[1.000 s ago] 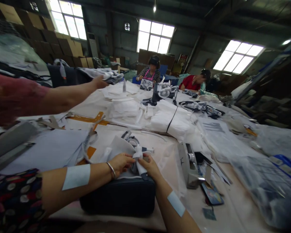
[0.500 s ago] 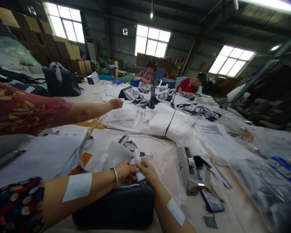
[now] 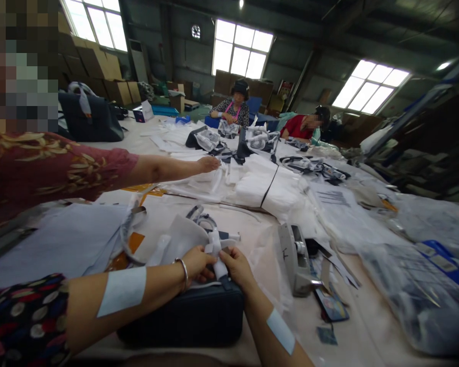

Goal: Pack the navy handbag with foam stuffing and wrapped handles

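A dark navy bag (image 3: pixel 183 318) lies at the near table edge in front of me. Both my hands meet at its top, on a strap wrapped in white paper (image 3: pixel 216 253). My left hand (image 3: pixel 197 262), with a bangle on the wrist, pinches the wrap from the left. My right hand (image 3: pixel 237 265) closes on the same wrap from the right. Behind them lie a white sheet (image 3: pixel 181 237) and a metal-and-white strap fitting (image 3: pixel 210 224).
A person on my left stretches a hand (image 3: pixel 208 163) to stacks of white padding (image 3: pixel 260 186). Grey paper sheets (image 3: pixel 65 242) lie at left, a tape dispenser (image 3: pixel 294 252) and plastic bags (image 3: pixel 416 290) at right. Two people sit at the far end.
The neighbour's arm came down from lifting wrapped goods and now reaches right to the white stacks. My hands stay on the wrapped strap with small finger shifts. The view tilted slightly.
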A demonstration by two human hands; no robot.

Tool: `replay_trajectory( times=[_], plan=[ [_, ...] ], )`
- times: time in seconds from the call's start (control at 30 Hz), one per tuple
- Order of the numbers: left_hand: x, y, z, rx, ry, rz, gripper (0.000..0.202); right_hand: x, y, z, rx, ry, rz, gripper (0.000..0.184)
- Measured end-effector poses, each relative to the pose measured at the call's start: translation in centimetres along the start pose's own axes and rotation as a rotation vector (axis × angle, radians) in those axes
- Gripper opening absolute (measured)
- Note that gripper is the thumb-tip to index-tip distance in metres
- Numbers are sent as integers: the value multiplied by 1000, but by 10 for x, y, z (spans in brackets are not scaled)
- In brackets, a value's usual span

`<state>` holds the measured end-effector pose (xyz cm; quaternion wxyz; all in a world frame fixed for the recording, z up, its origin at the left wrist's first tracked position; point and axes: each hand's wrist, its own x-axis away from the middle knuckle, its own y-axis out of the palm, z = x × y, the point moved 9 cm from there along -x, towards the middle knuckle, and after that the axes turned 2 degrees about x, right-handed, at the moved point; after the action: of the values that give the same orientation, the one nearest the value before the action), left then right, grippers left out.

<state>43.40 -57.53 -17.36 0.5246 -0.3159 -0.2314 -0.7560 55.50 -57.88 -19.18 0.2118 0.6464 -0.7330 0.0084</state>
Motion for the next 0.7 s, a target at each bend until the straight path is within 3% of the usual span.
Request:
replay_trajectory(
  times=[0.2,0.4,0.53,0.7],
  plan=[
    [-1,1,0,-30,4,-6,31,8,-12,-28,214,-187,118,27],
    [0,3,1,-34,18,-12,31,16,-4,-33,275,-174,70,25],
    [-1,3,-1,-33,14,-4,30,20,-4,-41,437,-228,80,22],
    [-2,1,0,-29,10,-3,31,22,5,-54,610,-266,-60,19]
  ],
)
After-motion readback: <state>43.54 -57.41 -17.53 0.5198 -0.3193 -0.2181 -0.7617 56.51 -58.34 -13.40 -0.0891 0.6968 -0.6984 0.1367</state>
